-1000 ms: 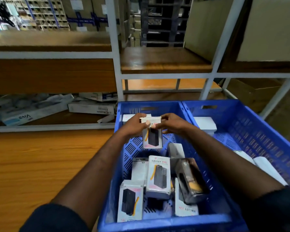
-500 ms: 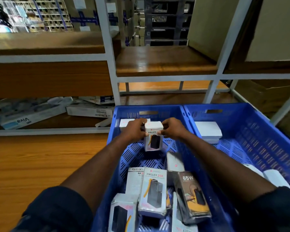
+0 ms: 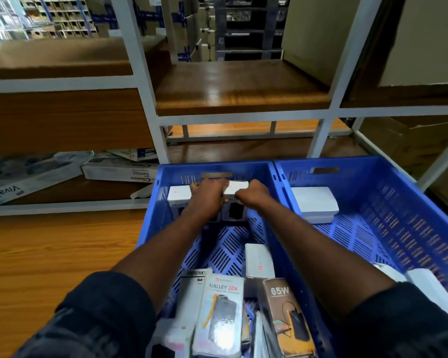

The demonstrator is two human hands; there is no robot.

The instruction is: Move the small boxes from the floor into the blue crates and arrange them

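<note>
The left hand (image 3: 208, 193) and right hand (image 3: 252, 195) are both curling their fingers round the top of a small box (image 3: 235, 211), standing it upright against the far wall of the left blue crate (image 3: 217, 167), just beside a white box (image 3: 177, 195). Arranging is going on (a loose heap (image 3: 221, 313) is lying at the near end). Next the hands are probably going to be letting go without tipping it and reaching for another.

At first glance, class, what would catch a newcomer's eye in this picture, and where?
The bright blue left crate and right crate stand side by side and dominate the view. At the left crate's far wall, the left hand and right hand grip a white box. Nearest the camera, a HALLEY 20K box lies among jumbled boxes.
</note>
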